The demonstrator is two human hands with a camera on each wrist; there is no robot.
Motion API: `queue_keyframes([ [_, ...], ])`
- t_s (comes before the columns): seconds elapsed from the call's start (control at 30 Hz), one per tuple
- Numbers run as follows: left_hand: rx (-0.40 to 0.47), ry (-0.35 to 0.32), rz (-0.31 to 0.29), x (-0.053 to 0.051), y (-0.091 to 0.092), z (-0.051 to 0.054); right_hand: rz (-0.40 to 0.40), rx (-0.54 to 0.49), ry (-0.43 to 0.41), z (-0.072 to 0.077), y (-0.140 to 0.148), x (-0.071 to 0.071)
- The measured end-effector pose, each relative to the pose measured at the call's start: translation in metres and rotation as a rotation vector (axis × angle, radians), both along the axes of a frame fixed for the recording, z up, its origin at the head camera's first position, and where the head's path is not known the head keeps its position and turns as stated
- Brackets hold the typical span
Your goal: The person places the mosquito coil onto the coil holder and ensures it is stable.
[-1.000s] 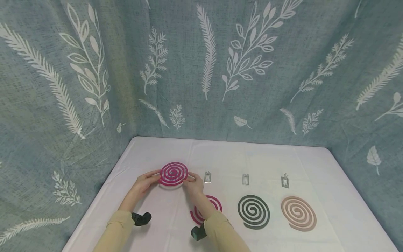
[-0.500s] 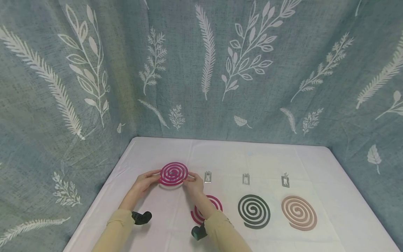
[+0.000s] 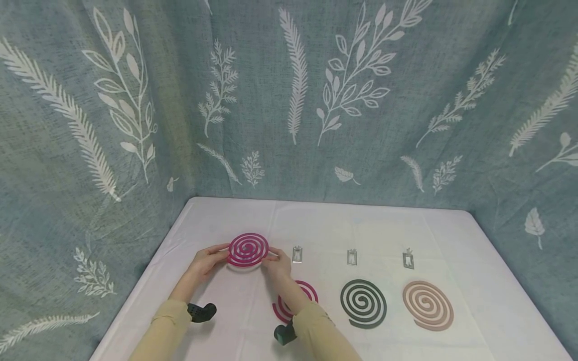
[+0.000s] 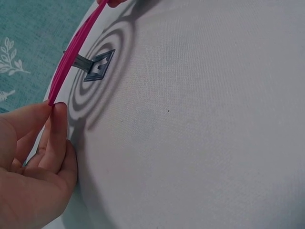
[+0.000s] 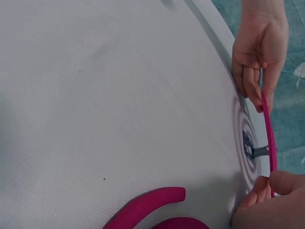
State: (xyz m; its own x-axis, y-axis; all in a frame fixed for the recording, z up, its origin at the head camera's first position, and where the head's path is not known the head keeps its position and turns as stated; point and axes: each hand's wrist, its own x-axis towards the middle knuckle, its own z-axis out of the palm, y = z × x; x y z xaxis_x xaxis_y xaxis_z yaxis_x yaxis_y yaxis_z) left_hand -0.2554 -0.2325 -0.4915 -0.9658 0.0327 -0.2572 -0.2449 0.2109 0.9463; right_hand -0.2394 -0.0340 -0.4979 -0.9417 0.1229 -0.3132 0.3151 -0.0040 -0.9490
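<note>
Raised above the white table is a pink mosquito coil (image 3: 248, 248). My left hand (image 3: 208, 260) pinches its left rim between thumb and fingers, while my right hand (image 3: 277, 264) pinches the right rim. Under the coil, a metal coil stand (image 4: 83, 63) shows in the left wrist view, its flat square base on the cloth and its upright strip reaching up to the coil's middle. In the right wrist view the same stand (image 5: 261, 151) meets the coil's underside. Both wrist views show the coil edge-on, its spiral shadow falling around the base.
A second pink coil (image 3: 313, 288) lies partly hidden beneath my right forearm. Right of it lie a dark green coil (image 3: 362, 301) and a tan coil (image 3: 425, 302). Behind them are three more metal stands (image 3: 352, 250) in a row. A patterned curtain (image 3: 271, 100) hangs beyond the table.
</note>
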Motion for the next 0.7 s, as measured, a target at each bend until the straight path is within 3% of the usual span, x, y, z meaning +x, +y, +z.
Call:
queue_keyframes([
  [0.7, -0.002, -0.025, 0.014, 0.0001, -0.0009, -0.0045, 0.007, -0.025, 0.016, -0.0009, 0.0008, 0.0025],
])
